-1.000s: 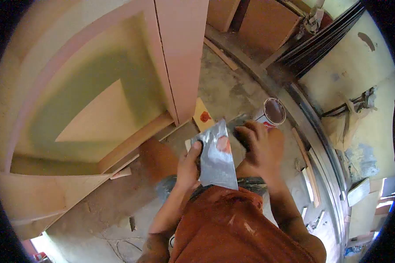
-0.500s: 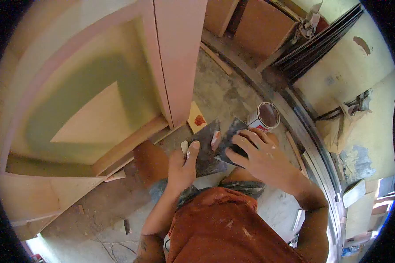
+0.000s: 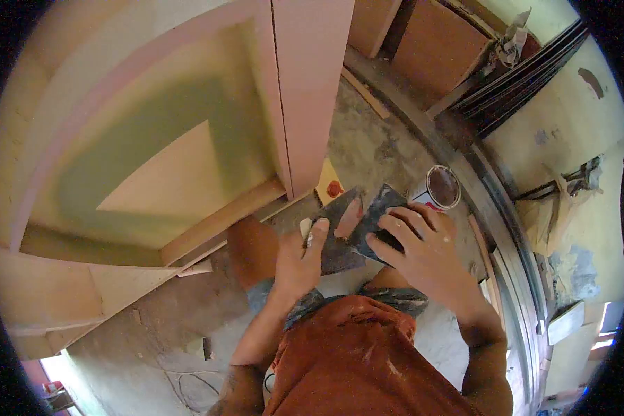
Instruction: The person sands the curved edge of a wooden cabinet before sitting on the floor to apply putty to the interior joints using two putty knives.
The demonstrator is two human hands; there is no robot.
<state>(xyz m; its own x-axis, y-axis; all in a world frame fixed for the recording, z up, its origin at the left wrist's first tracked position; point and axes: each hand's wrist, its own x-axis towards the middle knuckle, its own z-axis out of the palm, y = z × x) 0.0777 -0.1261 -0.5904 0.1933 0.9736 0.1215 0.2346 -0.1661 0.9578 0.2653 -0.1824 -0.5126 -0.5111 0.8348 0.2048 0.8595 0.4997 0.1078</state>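
My left hand [image 3: 301,256] grips a dark flat plate [image 3: 340,258] by its left side, thumb on top beside a small pale piece [image 3: 306,227]. A lump of pinkish paste [image 3: 350,218] lies on the plate. My right hand [image 3: 423,243] holds a second dark flat blade [image 3: 380,206], its fingers spread over the top and its lower left edge at the paste. Just behind my right hand stands an open can [image 3: 443,187] of brownish-pink material. A yellow piece with a red blob [image 3: 334,188] lies beyond the plate.
A large wooden cabinet [image 3: 312,90] with a pink-coated frame rises at the left and front. Long strips [image 3: 516,295] run along the right side. Boards [image 3: 437,48] lean at the back, and a cable [image 3: 180,381] lies on the floor at lower left.
The view has shifted, so most things appear further right. The pinkish paste looks longer and more spread along the right-hand blade's edge. Both hands keep their holds.
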